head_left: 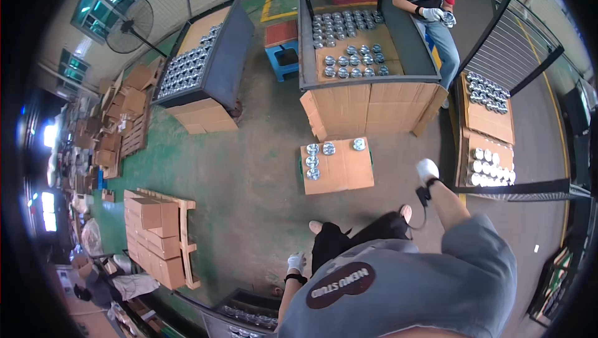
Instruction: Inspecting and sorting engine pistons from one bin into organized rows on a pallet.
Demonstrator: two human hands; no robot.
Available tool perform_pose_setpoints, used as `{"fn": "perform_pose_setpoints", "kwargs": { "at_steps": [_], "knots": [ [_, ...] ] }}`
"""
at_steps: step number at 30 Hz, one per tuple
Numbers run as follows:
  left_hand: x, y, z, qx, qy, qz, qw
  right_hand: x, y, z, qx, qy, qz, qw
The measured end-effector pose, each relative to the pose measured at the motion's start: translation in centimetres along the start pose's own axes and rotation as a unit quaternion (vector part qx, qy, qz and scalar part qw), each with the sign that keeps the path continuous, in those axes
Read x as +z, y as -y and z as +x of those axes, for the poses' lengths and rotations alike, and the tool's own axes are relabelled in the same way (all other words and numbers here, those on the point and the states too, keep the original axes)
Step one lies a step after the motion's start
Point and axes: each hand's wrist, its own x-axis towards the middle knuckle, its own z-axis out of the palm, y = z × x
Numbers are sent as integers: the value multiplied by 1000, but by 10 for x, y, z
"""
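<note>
While both gloved hands, left and right, hang empty, 5 shiny metal parts dot the cardboard sheet.

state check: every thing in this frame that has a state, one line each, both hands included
left hand: gloved, empty, hanging by the side.
right hand: gloved, empty, raised out to the side.
cardboard sheet: lying flat, five metal parts along its far-left corner.
large crate: open-topped, rows of metal parts on cardboard.
left crate: open, metal parts packed in rows.
fan: standing; spinning or not, cannot tell.
blue stool: upright, unoccupied.
</note>
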Motion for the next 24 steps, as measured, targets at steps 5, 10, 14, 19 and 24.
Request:
{"fn": "perform_pose_setpoints", "kwargs": {
  "at_steps": [5,10,14,19,24],
  "knots": [
    [-123,26,51,275,-14,595,756,-82,155,76,59,-77,273,957],
    [-200,2,58,58,-137,-100,984,-190,310,95,-152,-88,182,968],
    [-235,9,94,79,-240,37,967,-230,387,125,-198,-28,198,960],
    [-247,-46,157,439,-121,544,705,-218,408,181,-189,104,129,968],
    [-321,-166,224,318,-86,718,613,-179,408,258,-18,19,320,947]
  ]
}}
